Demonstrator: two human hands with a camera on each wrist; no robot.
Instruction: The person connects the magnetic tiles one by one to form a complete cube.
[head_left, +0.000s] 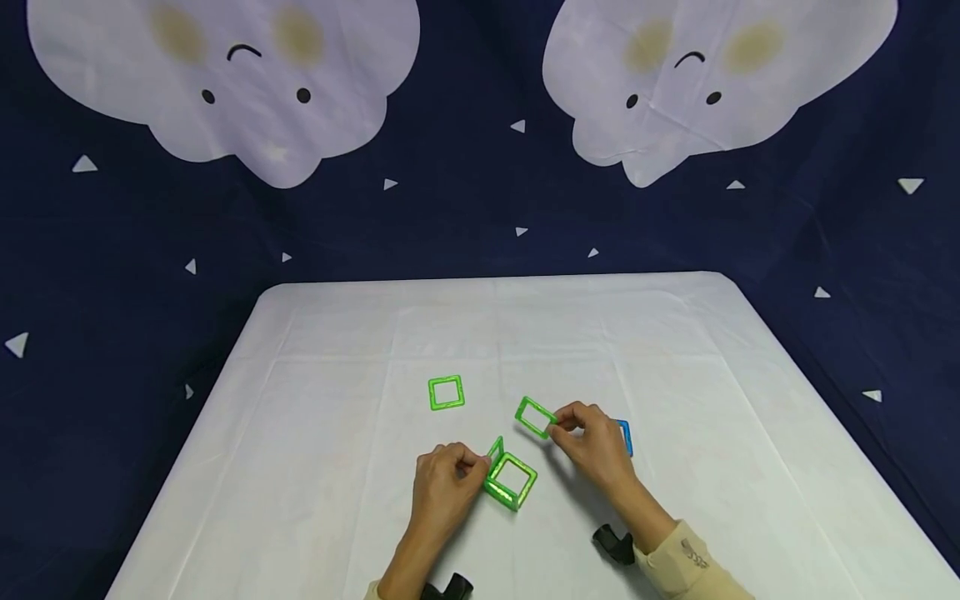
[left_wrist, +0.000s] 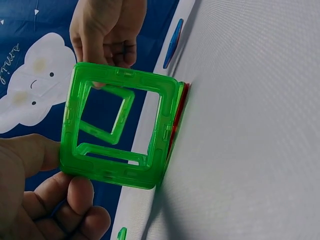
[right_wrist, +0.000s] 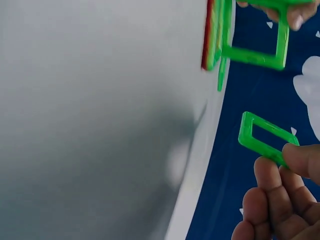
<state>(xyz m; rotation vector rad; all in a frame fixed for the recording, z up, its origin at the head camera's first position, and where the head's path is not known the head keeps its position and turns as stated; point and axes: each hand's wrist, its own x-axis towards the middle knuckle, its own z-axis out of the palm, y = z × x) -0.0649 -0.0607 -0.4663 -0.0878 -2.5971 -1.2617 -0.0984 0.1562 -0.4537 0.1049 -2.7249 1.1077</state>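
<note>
My left hand (head_left: pixel 447 487) pinches a corner of a small structure of green magnetic square tiles (head_left: pixel 527 490), in which some tiles stand up from the base. The left wrist view shows thumb and fingertips at the edge of an upright green tile (left_wrist: pixel 120 74), with a red tile (left_wrist: pixel 178 115) low against the tabletop. To the right and slightly farther back, my right hand (head_left: pixel 596 446) holds a single green square tile (head_left: pixel 524 407) between thumb and fingers, raised and tilted. That tile (right_wrist: pixel 246 131) is apart from the structure in the right wrist view.
Behind the structure, a loose green square tile (head_left: pixel 447 406) lies flat on the white-covered table (head_left: pixel 315 475). A blue tile (head_left: pixel 627 437) lies partly hidden behind my right hand. A dark blue cloth with clouds (head_left: pixel 255 133) hangs beyond the table's far edge.
</note>
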